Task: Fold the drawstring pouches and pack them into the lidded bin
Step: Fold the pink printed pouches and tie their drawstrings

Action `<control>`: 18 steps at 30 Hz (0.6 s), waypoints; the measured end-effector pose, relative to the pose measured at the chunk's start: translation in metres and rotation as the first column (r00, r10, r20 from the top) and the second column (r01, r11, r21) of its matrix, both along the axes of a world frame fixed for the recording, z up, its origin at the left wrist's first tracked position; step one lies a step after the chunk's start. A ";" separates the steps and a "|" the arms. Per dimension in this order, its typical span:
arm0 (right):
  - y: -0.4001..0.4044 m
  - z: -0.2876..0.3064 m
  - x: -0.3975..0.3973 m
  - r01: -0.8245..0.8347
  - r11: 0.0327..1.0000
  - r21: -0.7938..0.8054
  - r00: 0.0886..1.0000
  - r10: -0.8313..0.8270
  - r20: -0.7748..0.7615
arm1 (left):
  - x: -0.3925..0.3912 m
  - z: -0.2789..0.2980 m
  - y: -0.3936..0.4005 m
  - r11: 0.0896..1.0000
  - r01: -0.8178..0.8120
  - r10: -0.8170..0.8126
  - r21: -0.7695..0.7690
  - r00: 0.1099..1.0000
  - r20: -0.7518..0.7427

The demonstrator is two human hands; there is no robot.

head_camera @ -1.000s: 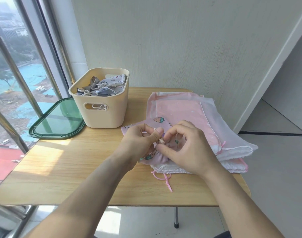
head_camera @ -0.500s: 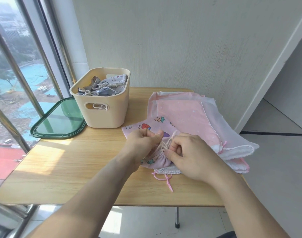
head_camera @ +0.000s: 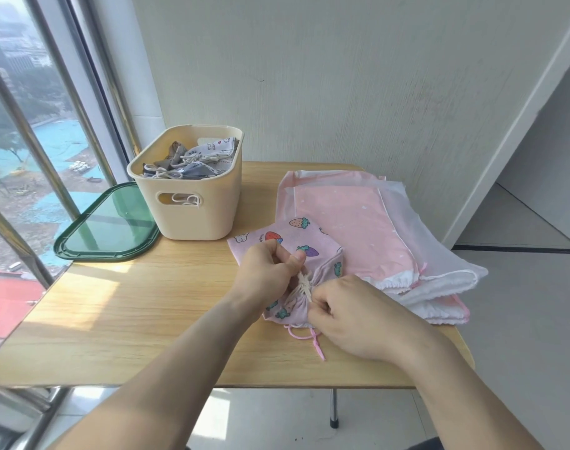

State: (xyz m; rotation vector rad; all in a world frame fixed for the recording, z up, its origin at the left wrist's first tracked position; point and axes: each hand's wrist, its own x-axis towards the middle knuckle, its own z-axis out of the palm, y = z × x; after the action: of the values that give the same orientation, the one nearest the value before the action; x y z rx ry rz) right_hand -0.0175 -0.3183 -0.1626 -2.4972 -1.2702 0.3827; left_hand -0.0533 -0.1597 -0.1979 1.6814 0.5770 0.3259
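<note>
A pink strawberry-print drawstring pouch (head_camera: 312, 241) lies on the wooden table (head_camera: 140, 316), its mouth gathered tight. My left hand (head_camera: 267, 271) pinches the gathered fabric and the cream drawstring (head_camera: 304, 285). My right hand (head_camera: 351, 316) grips the cord's other end close beside it. A cream plastic bin (head_camera: 196, 209) stands at the back left with several folded grey and white pouches (head_camera: 192, 160) inside. Its green lid (head_camera: 106, 225) lies flat to the left of the bin.
A stack of larger pink and white pouches (head_camera: 374, 228) covers the table's right side, overhanging the edge. A pink cord (head_camera: 306, 337) trails out from under the stack by my right hand. A window with metal bars (head_camera: 27, 138) borders the left.
Both hands have moved down toward me along the pouch, drawing the cord. More of the strawberry print now shows above my left hand.
</note>
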 end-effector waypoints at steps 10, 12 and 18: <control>0.001 0.001 -0.002 -0.064 0.998 0.001 0.998 0.064 -0.015 | 0.006 0.000 -0.002 0.997 -0.036 0.033 0.065 0.999 0.037; 0.000 0.001 -0.001 -0.068 0.998 0.010 0.997 0.068 -0.024 | 0.008 -0.001 -0.003 0.996 -0.043 0.039 0.079 0.998 0.050; -0.003 0.001 -0.001 -0.066 0.997 0.047 0.996 0.069 -0.053 | 0.010 0.002 -0.005 0.993 -0.052 0.042 0.107 0.995 0.093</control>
State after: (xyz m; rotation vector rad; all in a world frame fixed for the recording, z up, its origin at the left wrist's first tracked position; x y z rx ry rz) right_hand -0.0185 -0.3210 -0.1612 -2.3947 -1.3297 0.4310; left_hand -0.0431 -0.1648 -0.1957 1.7497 0.5403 0.4731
